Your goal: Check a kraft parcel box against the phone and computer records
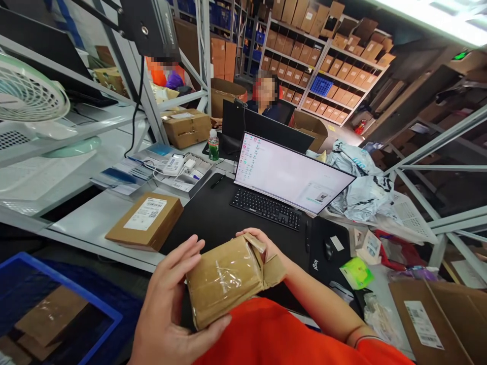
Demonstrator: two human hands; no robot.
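A small brown cardboard box (224, 279), wrapped with shiny clear tape, is held tilted in front of my orange top. My left hand (173, 299) cups its left end, thumb along the lower edge and fingers up the far side. At the right end the flaps stand open. There my right hand (264, 243) grips the box beside the flaps, its fingertips partly hidden behind the cardboard. What the box contains is not visible. Just beyond it lie a black desk mat (201, 213) and a black keyboard (266, 208).
A labelled carton (146, 220) lies to the left, above a blue crate (114, 317) holding cardboard. Ahead stand a lit monitor (289, 172) and a green-labelled bottle (213, 145). A mouse (327, 249) and a large carton (437, 319) are at right. A person (264, 96) sits opposite.
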